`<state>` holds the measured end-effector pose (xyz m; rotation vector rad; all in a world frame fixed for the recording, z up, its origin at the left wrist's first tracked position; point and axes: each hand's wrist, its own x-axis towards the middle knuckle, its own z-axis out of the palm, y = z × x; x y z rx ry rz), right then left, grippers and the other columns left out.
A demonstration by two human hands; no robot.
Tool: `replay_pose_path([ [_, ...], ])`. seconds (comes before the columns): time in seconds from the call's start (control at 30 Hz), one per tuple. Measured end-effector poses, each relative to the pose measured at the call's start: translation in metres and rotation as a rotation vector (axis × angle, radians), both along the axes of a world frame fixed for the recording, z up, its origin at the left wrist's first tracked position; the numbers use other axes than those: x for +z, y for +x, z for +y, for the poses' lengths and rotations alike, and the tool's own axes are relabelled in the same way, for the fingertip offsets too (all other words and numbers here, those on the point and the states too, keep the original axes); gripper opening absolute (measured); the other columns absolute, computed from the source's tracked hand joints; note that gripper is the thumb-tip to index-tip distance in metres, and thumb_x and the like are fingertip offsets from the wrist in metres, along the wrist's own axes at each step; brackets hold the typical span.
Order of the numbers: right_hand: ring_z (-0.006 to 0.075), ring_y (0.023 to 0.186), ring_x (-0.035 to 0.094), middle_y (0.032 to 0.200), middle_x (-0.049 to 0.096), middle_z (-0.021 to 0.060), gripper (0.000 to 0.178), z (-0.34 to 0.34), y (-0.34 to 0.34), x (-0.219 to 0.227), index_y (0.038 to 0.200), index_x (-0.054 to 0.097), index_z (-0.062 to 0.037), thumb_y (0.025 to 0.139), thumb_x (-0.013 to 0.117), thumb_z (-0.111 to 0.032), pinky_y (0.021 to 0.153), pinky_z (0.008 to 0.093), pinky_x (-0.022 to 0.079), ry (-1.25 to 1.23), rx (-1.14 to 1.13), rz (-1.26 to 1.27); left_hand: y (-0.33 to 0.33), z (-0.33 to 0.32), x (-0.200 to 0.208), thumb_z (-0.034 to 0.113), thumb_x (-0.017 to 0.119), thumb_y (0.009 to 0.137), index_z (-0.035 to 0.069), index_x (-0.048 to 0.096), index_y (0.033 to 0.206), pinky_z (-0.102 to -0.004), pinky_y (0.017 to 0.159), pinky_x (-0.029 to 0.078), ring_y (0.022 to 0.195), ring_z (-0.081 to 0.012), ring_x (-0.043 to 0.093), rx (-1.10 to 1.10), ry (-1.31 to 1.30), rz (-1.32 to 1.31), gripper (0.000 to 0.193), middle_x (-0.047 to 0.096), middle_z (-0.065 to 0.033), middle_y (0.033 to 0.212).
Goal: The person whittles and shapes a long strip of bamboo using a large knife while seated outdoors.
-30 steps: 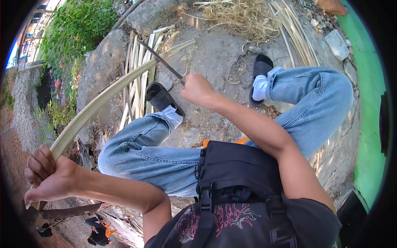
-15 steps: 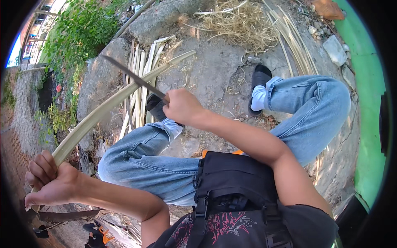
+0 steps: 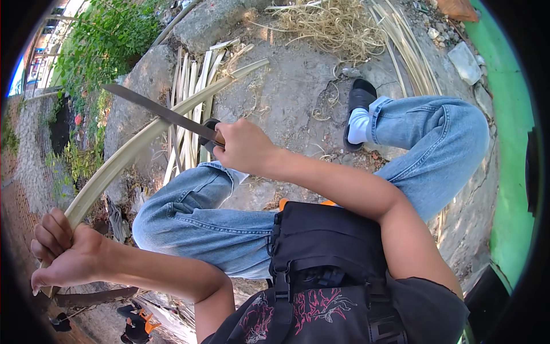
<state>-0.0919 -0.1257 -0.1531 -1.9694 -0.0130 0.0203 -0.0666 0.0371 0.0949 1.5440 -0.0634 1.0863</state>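
At the far left my left hand (image 3: 66, 250) is closed around the near end of a long, pale strip of split bamboo (image 3: 109, 172). The strip slants up and away to the right, bowed slightly, with its far end above the ground. My right hand (image 3: 245, 146) grips the handle of a long-bladed machete (image 3: 154, 108), whose point is toward the upper left. The blade crosses the strip near its middle and looks to be against it. Part of the machete's handle is hidden inside my right fist.
Beyond the strip lies a pile of pale split strips (image 3: 192, 97). Curly shavings (image 3: 326, 31) are heaped at the top, beside another bundle of long strips (image 3: 409, 49). A green wall (image 3: 507, 172) runs along the right. Rocks (image 3: 212, 23) and a leafy bush (image 3: 114, 43) stand upper left.
The machete has moved left and toward me along the strip, its blade now lying flatter across the view. My right hand shifted slightly left; my left hand keeps its grip.
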Motion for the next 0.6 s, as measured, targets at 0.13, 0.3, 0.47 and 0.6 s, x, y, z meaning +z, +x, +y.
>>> replay_pose_path([
  [0.13,0.0353,0.074,0.065,0.072,0.064,0.0218,0.019,-0.074,0.020,-0.091,0.083,0.067,-0.0009,0.072,0.060,-0.015,0.070,0.0441,0.051,-0.241,-0.084,0.477,0.000,0.006,0.000,0.070,0.015,0.088,0.017,0.012,0.059,-0.0275,0.049,0.013,0.050,-0.0114,0.011,-0.049,-0.020,0.016,0.060,0.011,0.0018,0.054],
  [0.3,0.0396,0.072,0.064,0.073,0.063,0.0243,0.021,-0.024,0.017,-0.010,0.083,0.065,0.0026,0.070,0.059,-0.013,0.068,0.0436,0.052,-0.119,0.007,0.278,0.000,0.006,-0.002,0.070,0.015,0.088,0.017,0.012,0.059,-0.0274,0.048,0.013,0.050,-0.0116,0.011,-0.026,-0.026,0.010,0.060,0.011,0.0016,0.054],
  [0.47,0.0349,0.066,0.063,0.067,0.063,0.0197,0.018,-0.002,-0.001,0.014,0.076,0.062,0.0016,0.070,0.061,-0.015,0.063,0.0424,0.050,0.005,0.159,-0.177,-0.002,0.001,0.001,0.069,0.015,0.088,0.017,0.013,0.058,-0.0272,0.048,0.013,0.050,-0.0115,0.011,-0.002,-0.001,-0.010,0.060,0.012,0.0014,0.054],
  [0.6,0.0378,0.076,0.065,0.077,0.064,0.0256,0.022,-0.082,0.023,-0.118,0.085,0.067,0.0013,0.069,0.061,-0.014,0.070,0.0429,0.051,-0.271,-0.096,0.502,0.004,-0.001,0.001,0.068,0.014,0.089,0.017,0.013,0.058,-0.0269,0.047,0.012,0.050,-0.0113,0.012,-0.006,-0.012,0.003,0.060,0.012,0.0016,0.054],
])
